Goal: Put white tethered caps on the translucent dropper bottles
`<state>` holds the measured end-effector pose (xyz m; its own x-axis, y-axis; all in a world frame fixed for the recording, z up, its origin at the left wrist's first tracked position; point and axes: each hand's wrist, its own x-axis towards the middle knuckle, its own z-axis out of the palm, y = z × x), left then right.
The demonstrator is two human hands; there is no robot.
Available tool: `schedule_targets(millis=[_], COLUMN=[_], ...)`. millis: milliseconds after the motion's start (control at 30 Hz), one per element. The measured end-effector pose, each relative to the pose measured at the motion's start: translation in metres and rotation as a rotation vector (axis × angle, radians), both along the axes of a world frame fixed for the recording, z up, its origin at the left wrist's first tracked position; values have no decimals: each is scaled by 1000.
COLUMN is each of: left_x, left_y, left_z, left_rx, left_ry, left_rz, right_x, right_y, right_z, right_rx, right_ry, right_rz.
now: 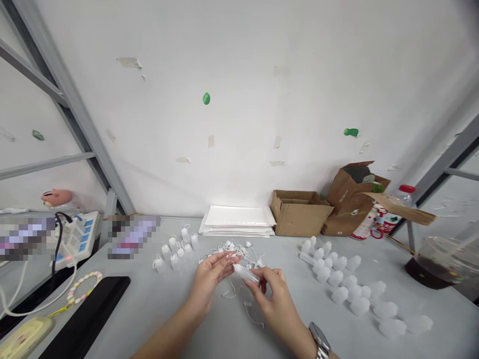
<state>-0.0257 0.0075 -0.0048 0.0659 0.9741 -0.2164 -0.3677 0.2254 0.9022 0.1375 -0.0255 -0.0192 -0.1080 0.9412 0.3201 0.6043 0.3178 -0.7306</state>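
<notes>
Between my hands, at the middle of the desk, is a small translucent bottle [247, 273], tilted with its narrow top toward the left. My right hand [271, 290] grips its body between thumb and fingers. My left hand [214, 274] has its fingertips pinched at the bottle's top; what they hold there is too small to tell. Behind the hands lies a pile of white caps with loops [229, 247]. A loose white strap [254, 315] lies near my right wrist. Capped bottles [181, 253] stand at the left, and several uncapped bottles [349, 281] are spread at the right.
White flat packets [239, 217] are stacked by the wall, beside an open cardboard box [299, 218] and a brown paper bag [346, 204]. A cup of dark drink [430, 271] stands far right. A power strip [80, 239] and black pad [90, 316] lie left.
</notes>
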Motion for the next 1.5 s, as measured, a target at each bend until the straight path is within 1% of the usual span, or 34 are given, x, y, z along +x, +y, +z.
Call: schedule_targets(millis=[100, 200, 267, 333, 400, 467, 533, 633, 667, 733, 767, 833, 900, 933, 967, 1033, 1100, 1133, 1200, 1267, 1367, 1500], left_x=[1, 3, 4, 5, 6, 6, 6, 8, 9, 12, 13, 11, 1, -7, -17, -43, -70, -82, -102, -114, -119, -116], left_y=[-1, -2, -2, -2, -2, -1, -1, -1, -2, -6, -10, -22, -35, -42, -48, -57, -62, -62, -60, -55, -47, -42], left_z=[0, 1, 0, -2, -4, -6, -5, -2, 0, 4, 6, 9, 11, 10, 9, 3, -6, -12, -23, -33, -41, -41], left_rx=[17, 21, 15, 6, 9, 25, 58, 140, 175, 247, 279, 321, 328, 323, 316, 235, 147, 113, 90, 98, 156, 211], left_ry=[34, 37, 32, 30, 32, 31, 21, 35, 63, 159, 221, 358, 517, 612, 715, 877, 999, 1057, 1128, 1162, 1231, 1392], left_rz=[21, 13, 1, -3, -11, -27, -43, -92, -121, -156, -151, -97, -11, 59, 149, 316, 441, 465, 454, 447, 468, 497], right_x=[0, 0, -1, -3, -6, -7, -8, -8, -8, -8, -8, -9, -9, -9, -8, -8, -7, -7, -8, -9, -10, -9], right_y=[0, 0, -2, -4, -5, -4, -1, 7, 9, 11, 10, 7, 3, 2, 1, -1, -2, -2, -3, -3, -3, -3], right_z=[-1, -3, -5, -6, -7, -8, -8, -11, -12, -13, -13, -12, -9, -7, -6, -4, -4, -4, -4, -4, -3, -2], right_rx=[90, 163, 188, 181, 137, 57, -68, -268, -307, -334, -336, -358, -392, -407, -416, -423, -426, -428, -430, -417, -401, -398], right_ry=[-85, -151, -175, -177, -147, -69, 65, 316, 382, 456, 468, 473, 466, 458, 447, 418, 389, 375, 338, 296, 253, 222], right_rz=[23, 39, 41, 39, 32, 11, 3, 87, 129, 200, 229, 279, 303, 302, 295, 275, 267, 269, 280, 288, 297, 299])
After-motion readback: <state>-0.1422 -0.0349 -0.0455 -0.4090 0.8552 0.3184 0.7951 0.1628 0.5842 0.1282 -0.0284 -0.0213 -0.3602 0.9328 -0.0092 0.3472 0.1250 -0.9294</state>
